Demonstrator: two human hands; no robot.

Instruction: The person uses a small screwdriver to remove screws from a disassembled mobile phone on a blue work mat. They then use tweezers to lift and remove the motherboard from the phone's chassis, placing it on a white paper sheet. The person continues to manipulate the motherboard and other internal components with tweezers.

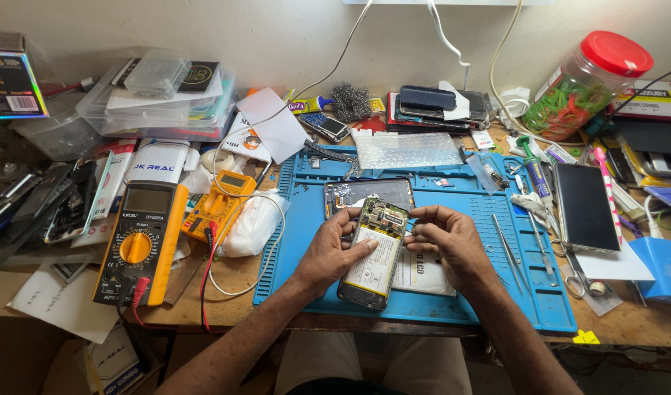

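— Blue silicone work mat [438, 303] under everything, good. What sits on it right now?

— An opened smartphone with its back cover off [374, 254], pale battery and circuit board showing. It lies tilted over the near middle of the mat, lower end toward the table edge. Just behind it rests a dark removed phone panel [368, 194].

— And the hands?

— The left hand [334, 249] is curled around the phone's left edge, thumb laid across the battery, gripping it steady. The right hand [446, 238] is closed in a pinch at the upper right corner, by the circuit board. It seems to hold something thin there; I cannot tell what, it is too small.

— So the work is at the board end. How would you judge it done well?

— Keep the left thumb flat on the battery, not pressing hard; that cell looks soft. The pinch should stay low and close to the board, moving in small strokes, since the parts there are tiny.

— Anything nearby to mind?

— Loose screws or bits lie on the mat behind the panel, so I would not sweep the wrists back. Metal tweezers [507, 249] lie just right of the right hand, within reach. The yellow digital multimeter [139, 245] stands well apart on the left, its red lead [207, 274] trailing along the wood beside the mat's left edge; better that stays clear of the open board.
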